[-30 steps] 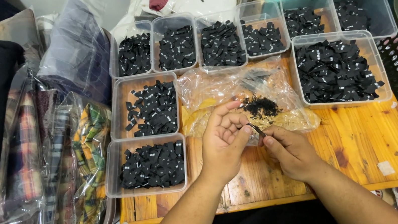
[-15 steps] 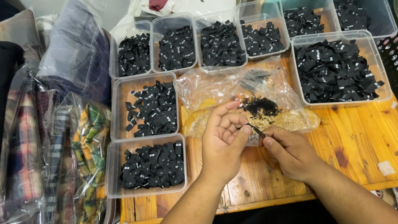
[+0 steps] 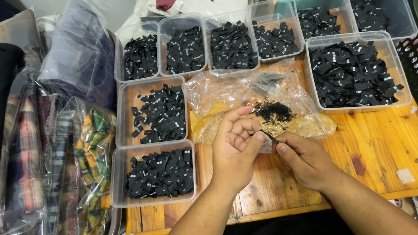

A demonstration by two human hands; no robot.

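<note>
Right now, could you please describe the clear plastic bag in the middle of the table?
The clear plastic bag is crumpled and lies flat on the wooden table, between the tubs. A small heap of black labels rests on it. The left hand and right hand work at its near edge.

Both forearms enter from bottom edge, bare, converging toward middle of wooden table (image 3: 383, 149). Left hand (image 3: 234, 149) over table's front half, palm turned inward, fingers curled, index raised, thumb tip pressed toward fingertips. Right hand (image 3: 304, 159) just right of it, lower, back of hand up, fingers bunched in pinch pointing at left thumb. Fingertips of both hands nearly meeting, wrists apart.
</note>
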